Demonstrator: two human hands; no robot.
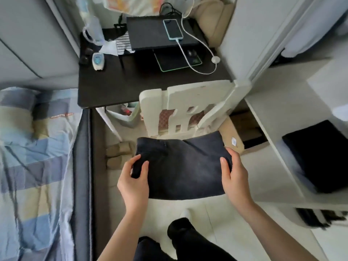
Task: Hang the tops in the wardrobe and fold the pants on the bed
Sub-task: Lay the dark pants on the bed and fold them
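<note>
A folded pair of dark pants [183, 166] hangs flat in the air in front of me, over the floor between the bed and the wardrobe. My left hand [134, 178] grips its left edge, thumb on top and fingers under. My right hand [233, 175] grips its right edge the same way. The bed [35, 157], with a blue and yellow checked sheet, lies along the left. The open white wardrobe [278, 147] stands at the right, and a folded black garment [318, 155] lies on its shelf.
A white plastic chair [188, 106] stands just beyond the pants, tucked at a dark desk [116, 81] that carries a phone on a cable and small items. A cardboard box [231, 136] sits under the wardrobe side. My legs are below on the pale tiled floor.
</note>
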